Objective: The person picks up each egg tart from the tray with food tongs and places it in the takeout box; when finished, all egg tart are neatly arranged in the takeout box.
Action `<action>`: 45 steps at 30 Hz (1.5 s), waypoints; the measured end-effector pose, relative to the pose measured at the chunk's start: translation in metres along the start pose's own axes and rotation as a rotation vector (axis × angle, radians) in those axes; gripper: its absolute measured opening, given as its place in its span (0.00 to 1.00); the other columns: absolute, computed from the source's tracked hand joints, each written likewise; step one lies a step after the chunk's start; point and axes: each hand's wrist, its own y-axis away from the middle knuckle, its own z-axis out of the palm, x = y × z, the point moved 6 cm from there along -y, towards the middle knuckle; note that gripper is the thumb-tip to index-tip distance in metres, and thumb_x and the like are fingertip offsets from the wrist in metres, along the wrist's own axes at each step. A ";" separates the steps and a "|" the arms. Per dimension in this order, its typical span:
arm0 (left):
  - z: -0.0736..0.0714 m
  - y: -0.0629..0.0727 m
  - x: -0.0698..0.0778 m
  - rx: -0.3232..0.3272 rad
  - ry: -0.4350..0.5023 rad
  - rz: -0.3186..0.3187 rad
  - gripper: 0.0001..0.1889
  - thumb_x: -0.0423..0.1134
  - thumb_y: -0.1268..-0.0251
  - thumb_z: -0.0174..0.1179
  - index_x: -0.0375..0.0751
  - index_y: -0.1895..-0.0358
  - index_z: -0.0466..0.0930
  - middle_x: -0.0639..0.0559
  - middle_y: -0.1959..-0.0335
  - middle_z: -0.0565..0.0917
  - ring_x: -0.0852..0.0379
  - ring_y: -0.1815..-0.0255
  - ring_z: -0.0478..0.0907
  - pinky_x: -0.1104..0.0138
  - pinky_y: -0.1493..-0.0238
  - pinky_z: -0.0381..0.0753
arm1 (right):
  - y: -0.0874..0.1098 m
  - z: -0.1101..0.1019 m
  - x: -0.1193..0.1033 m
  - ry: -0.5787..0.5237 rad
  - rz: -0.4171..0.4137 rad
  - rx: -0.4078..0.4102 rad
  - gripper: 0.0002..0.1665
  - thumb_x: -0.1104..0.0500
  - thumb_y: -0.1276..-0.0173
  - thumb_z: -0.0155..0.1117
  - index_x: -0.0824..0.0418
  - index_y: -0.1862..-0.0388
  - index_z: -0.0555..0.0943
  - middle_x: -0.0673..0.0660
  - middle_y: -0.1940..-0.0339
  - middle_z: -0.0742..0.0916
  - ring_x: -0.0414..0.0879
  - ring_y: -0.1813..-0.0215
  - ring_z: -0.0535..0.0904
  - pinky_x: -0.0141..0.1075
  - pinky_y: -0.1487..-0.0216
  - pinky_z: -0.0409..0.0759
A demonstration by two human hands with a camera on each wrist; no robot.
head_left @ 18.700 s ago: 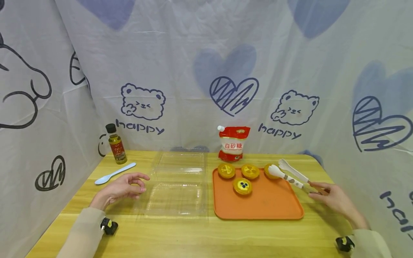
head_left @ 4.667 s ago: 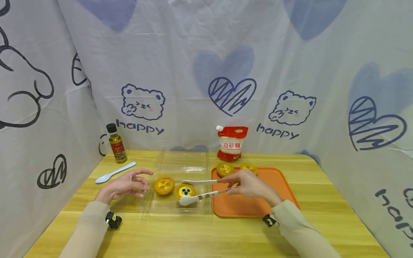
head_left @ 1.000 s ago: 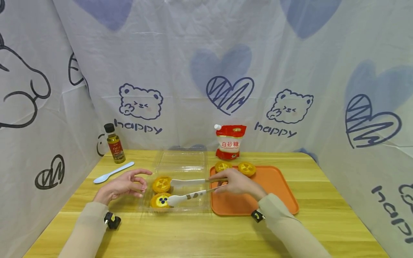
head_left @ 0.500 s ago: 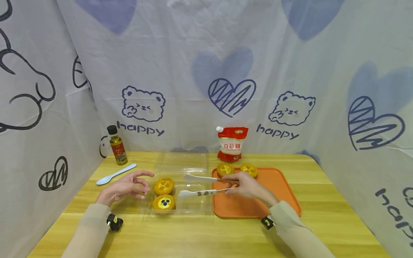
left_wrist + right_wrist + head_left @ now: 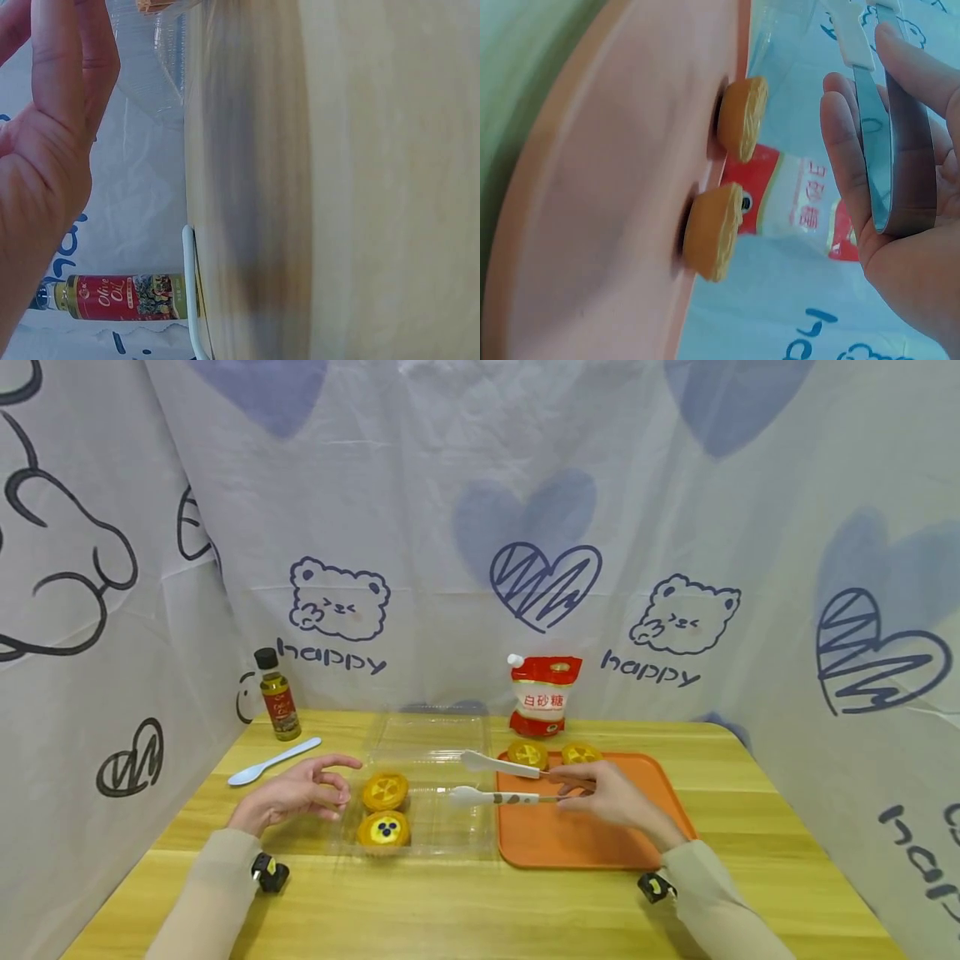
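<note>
My right hand point(image 5: 611, 793) holds a pair of white-tipped tongs point(image 5: 517, 797) between thumb and fingers. The tong tips are spread, with nothing between them, over the right side of a clear plastic clamshell box point(image 5: 450, 842). Two egg tarts sit at the box's left side: a plain-topped tart point(image 5: 386, 792) behind, a blueberry tart point(image 5: 385, 832) in front. An orange tray point(image 5: 585, 853) bears a left tart point(image 5: 527, 756) and a right tart point(image 5: 581, 755) along its back edge, both showing from the side in the right wrist view. My left hand point(image 5: 303, 789), fingers loosely bent and holding nothing, hovers beside the box.
A light blue spoon point(image 5: 274, 762) lies at the left back, near an olive oil bottle point(image 5: 281, 706). Behind the tray stands a red and white sugar pouch point(image 5: 545, 700). The box's raised lid point(image 5: 427, 735) faces the back. Printed curtains enclose the table.
Since the oldest frame, two tarts have gone from tray to box. The tongs let go of the blueberry tart in front of the other; my right hand has drawn them rightward. Left hand nearly still.
</note>
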 end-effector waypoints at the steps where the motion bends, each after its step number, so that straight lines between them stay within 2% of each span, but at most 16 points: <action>1: 0.000 0.000 0.000 0.001 0.000 -0.002 0.38 0.26 0.38 0.62 0.31 0.27 0.52 0.45 0.61 0.81 0.54 0.64 0.82 0.61 0.59 0.88 | 0.002 -0.002 0.001 0.006 -0.003 0.001 0.26 0.61 0.36 0.69 0.60 0.38 0.79 0.63 0.40 0.83 0.48 0.50 0.85 0.32 0.52 0.85; 6: 0.001 0.000 0.000 0.000 -0.009 0.003 0.38 0.26 0.37 0.62 0.31 0.27 0.52 0.44 0.60 0.81 0.54 0.64 0.83 0.61 0.59 0.88 | 0.010 -0.013 0.005 0.069 0.002 0.029 0.26 0.58 0.36 0.70 0.58 0.38 0.79 0.60 0.41 0.84 0.46 0.49 0.85 0.35 0.50 0.85; 9: 0.001 0.000 0.000 -0.002 -0.007 0.009 0.37 0.26 0.37 0.61 0.31 0.27 0.53 0.44 0.61 0.81 0.54 0.64 0.83 0.61 0.60 0.88 | 0.016 -0.019 0.008 0.099 0.014 0.054 0.27 0.57 0.37 0.71 0.57 0.38 0.80 0.59 0.42 0.85 0.45 0.50 0.86 0.34 0.51 0.85; 13: 0.001 -0.001 0.001 0.001 0.007 0.005 0.36 0.25 0.37 0.60 0.31 0.28 0.53 0.44 0.61 0.81 0.54 0.65 0.82 0.61 0.61 0.89 | 0.021 -0.025 0.011 0.086 -0.002 0.078 0.28 0.59 0.39 0.72 0.59 0.39 0.80 0.61 0.44 0.85 0.45 0.52 0.87 0.32 0.54 0.86; 18: 0.001 -0.002 0.001 0.002 0.009 0.002 0.36 0.24 0.37 0.60 0.31 0.28 0.53 0.44 0.62 0.81 0.54 0.65 0.82 0.62 0.61 0.89 | 0.025 -0.033 0.018 0.030 -0.015 0.098 0.29 0.60 0.40 0.74 0.62 0.39 0.80 0.64 0.43 0.85 0.44 0.53 0.86 0.33 0.51 0.85; 26: 0.001 -0.002 0.004 -0.001 -0.004 0.003 0.37 0.25 0.38 0.61 0.31 0.27 0.52 0.44 0.62 0.81 0.54 0.65 0.82 0.62 0.62 0.89 | 0.035 -0.043 0.031 0.020 0.026 0.099 0.28 0.62 0.39 0.72 0.64 0.39 0.79 0.65 0.42 0.83 0.50 0.50 0.85 0.31 0.52 0.85; 33: 0.001 -0.002 0.004 -0.003 -0.001 0.000 0.37 0.25 0.37 0.61 0.31 0.27 0.52 0.43 0.61 0.81 0.53 0.65 0.82 0.62 0.61 0.89 | 0.040 -0.047 0.043 -0.022 0.054 0.113 0.29 0.62 0.39 0.72 0.63 0.38 0.78 0.66 0.40 0.83 0.46 0.51 0.85 0.30 0.52 0.85; 38: 0.000 -0.002 0.001 0.000 -0.008 0.002 0.37 0.25 0.37 0.61 0.31 0.27 0.53 0.46 0.62 0.81 0.54 0.65 0.82 0.62 0.61 0.88 | 0.043 -0.049 0.046 -0.006 0.053 0.136 0.28 0.64 0.38 0.71 0.64 0.38 0.79 0.66 0.41 0.83 0.46 0.51 0.85 0.30 0.53 0.85; 45: 0.001 -0.001 0.001 -0.005 0.008 0.006 0.37 0.25 0.37 0.61 0.31 0.28 0.53 0.46 0.62 0.81 0.54 0.65 0.83 0.61 0.60 0.89 | 0.051 -0.057 0.051 -0.051 0.093 0.147 0.28 0.63 0.37 0.69 0.66 0.37 0.77 0.69 0.39 0.81 0.52 0.48 0.84 0.30 0.52 0.85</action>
